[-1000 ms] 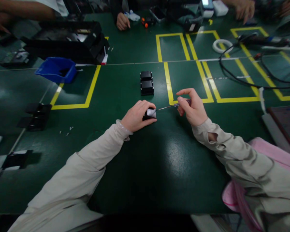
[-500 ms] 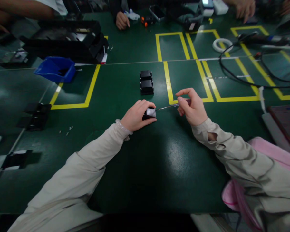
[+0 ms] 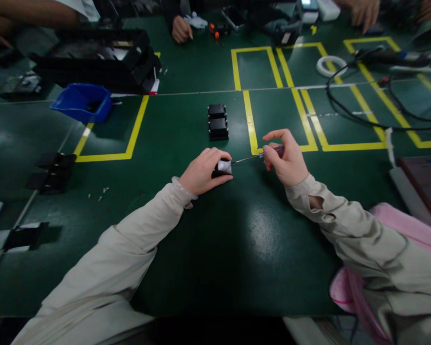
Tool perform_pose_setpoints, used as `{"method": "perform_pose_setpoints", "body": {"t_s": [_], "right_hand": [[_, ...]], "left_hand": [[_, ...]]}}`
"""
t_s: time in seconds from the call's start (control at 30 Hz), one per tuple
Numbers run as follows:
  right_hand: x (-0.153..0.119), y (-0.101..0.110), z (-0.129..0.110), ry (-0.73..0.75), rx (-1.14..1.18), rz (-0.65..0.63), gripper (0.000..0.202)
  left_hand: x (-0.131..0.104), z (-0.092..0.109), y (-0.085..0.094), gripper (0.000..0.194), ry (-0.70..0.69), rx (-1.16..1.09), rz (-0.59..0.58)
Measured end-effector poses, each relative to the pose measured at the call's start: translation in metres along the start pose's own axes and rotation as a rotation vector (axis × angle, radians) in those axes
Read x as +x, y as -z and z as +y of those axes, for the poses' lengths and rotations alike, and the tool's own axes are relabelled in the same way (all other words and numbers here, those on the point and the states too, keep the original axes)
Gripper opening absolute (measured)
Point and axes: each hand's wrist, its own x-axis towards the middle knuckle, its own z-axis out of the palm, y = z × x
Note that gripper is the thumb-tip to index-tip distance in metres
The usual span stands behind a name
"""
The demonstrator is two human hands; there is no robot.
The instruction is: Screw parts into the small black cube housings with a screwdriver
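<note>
My left hand (image 3: 204,171) is wrapped round a small black block with a pale face (image 3: 224,167), pressing it to the green table. Between the fingers and thumb of my right hand (image 3: 285,155) is a screwdriver (image 3: 247,159) with a thin metal shaft and a clear purplish handle. Its shaft lies nearly level, and the tip meets the right side of the block; the exact contact point is too small to make out. Just beyond, two similar black blocks (image 3: 218,122) stand one behind the other, with shiny screws at their sides.
Several small screws (image 3: 101,194) lie left of my forearm. A blue bin (image 3: 84,103) and a large black tray (image 3: 93,60) sit at the back left. Black cable (image 3: 348,112) and a white tape roll (image 3: 331,66) lie at right. Other people's hands (image 3: 182,29) rest across the table.
My right hand has shifted very slightly, and more of the screwdriver's handle shows. My left hand and the block stay where they were.
</note>
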Motion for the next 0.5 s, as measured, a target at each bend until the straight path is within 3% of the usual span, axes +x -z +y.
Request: {"method": "perform_pose_setpoints", "body": {"t_s": [0.5], "right_hand": [[0.0008, 0.0002, 0.0028, -0.028, 0.018, 0.02, 0.018]], "left_hand": [[0.0, 0.0003, 0.0001, 0.035, 0.002, -0.012, 0.001]]}}
